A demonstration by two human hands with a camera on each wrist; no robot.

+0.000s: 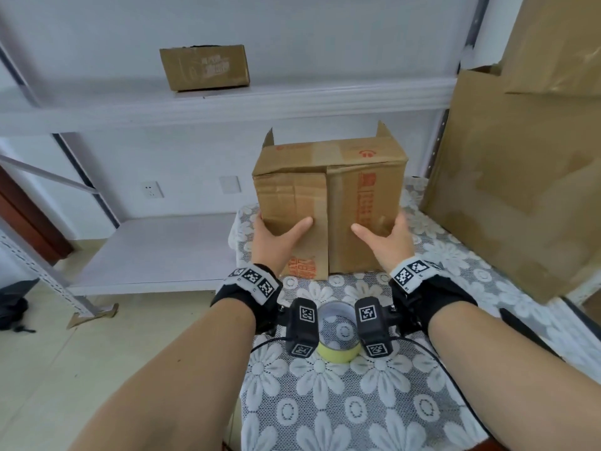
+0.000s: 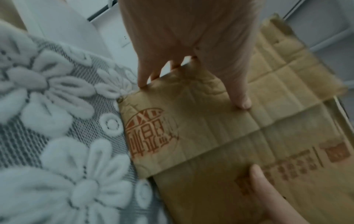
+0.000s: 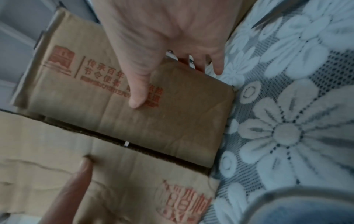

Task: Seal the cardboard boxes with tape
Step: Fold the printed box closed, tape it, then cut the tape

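Note:
A brown cardboard box (image 1: 328, 196) with red print lies on its side on the lace-covered table (image 1: 325, 402). Its two closed flaps face me, with a narrow seam between them (image 3: 134, 145). My left hand (image 1: 279, 231) grips the box's left edge, thumb (image 2: 241, 98) pressed on the left flap and fingers (image 2: 142, 78) round the side. My right hand (image 1: 383, 232) grips the right edge the same way, thumb (image 3: 137, 100) on the right flap. A yellowish tape roll (image 1: 338, 335) lies flat on the table between my wrists.
Large cardboard sheets (image 1: 520, 174) lean at the right of the table. A smaller box (image 1: 205, 68) sits on the upper white shelf (image 1: 292, 99), and a lower shelf (image 1: 156, 249) lies left of the table. A dark slim object (image 1: 523, 327) lies by my right forearm.

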